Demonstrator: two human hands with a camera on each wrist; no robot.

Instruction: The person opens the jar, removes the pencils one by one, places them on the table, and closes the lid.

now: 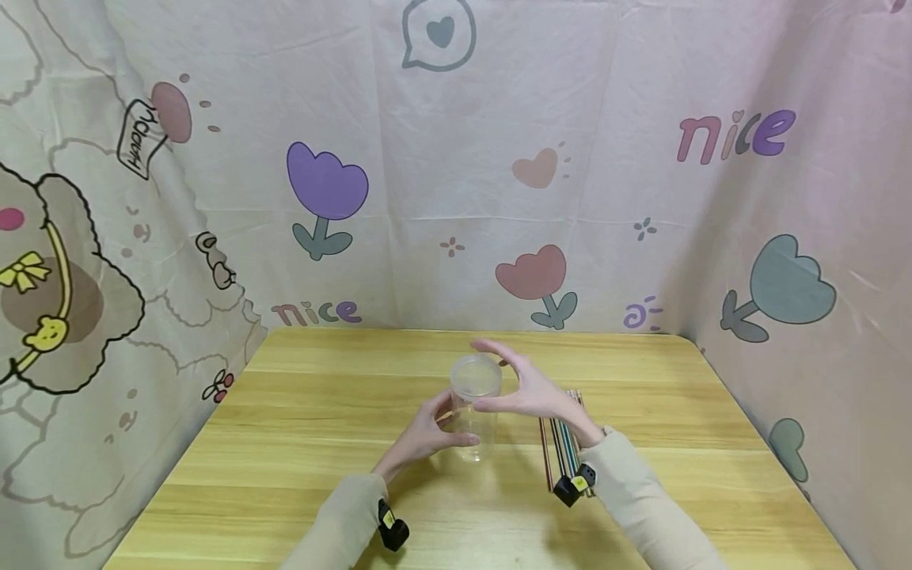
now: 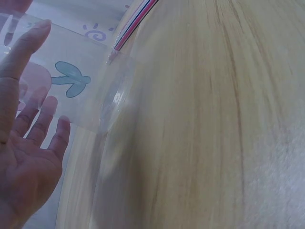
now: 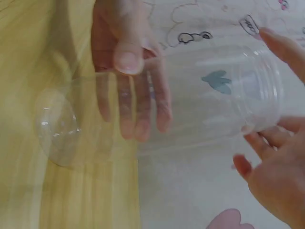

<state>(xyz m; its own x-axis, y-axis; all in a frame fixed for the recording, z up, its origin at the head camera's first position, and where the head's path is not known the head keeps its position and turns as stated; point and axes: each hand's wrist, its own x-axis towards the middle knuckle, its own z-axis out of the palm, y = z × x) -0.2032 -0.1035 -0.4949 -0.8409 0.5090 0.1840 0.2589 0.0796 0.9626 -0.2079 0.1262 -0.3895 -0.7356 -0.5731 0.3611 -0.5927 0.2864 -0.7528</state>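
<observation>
A clear plastic jar (image 1: pixel 477 423) stands upright near the middle of the table, its round pale top facing up. My left hand (image 1: pixel 425 429) holds its side, thumb in front and fingers behind, visible through the wall in the right wrist view. Around the jar's upper rim my right hand (image 1: pixel 534 391) is spread wide, thumb and forefinger on opposite sides. In the right wrist view, that hand's fingertips (image 3: pixel 250 131) lie close by the rim; whether they touch is hard to tell. The jar's base (image 2: pixel 114 98) is close to the tabletop.
Several thin coloured sticks (image 1: pixel 556 443) lie on the wooden table (image 1: pixel 321 380) beneath and beside the right forearm. Printed cloth (image 1: pixel 427 158) hangs behind the table and along both sides. A small black camera is strapped to each wrist.
</observation>
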